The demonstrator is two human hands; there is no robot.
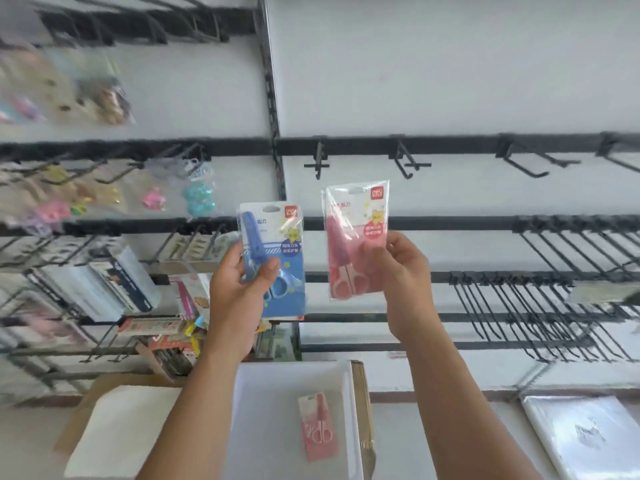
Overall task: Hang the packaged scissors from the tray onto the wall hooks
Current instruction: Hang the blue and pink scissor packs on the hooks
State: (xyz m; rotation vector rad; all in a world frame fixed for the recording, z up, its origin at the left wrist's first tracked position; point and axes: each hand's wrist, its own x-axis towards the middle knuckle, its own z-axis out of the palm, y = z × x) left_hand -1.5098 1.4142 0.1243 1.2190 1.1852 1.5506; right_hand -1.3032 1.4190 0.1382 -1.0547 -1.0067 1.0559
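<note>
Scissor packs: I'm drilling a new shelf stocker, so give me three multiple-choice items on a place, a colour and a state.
1. Where does the spare pink pack lie?
A. white tray
B. wall hook
C. floor

2. What colour is the pack in the left hand?
A. green
B. blue
C. yellow

3. The hook above the right hand's pink pack is:
A. full
B. broken
C. bare

A, it lies flat in the tray. B, the blue pack sits in that grip. C, nothing hangs there.

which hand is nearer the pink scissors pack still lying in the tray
Right, narrowly. The right hand holds a pink pack up and right of the tray pack; the left hand holds a blue pack up and left.
</note>
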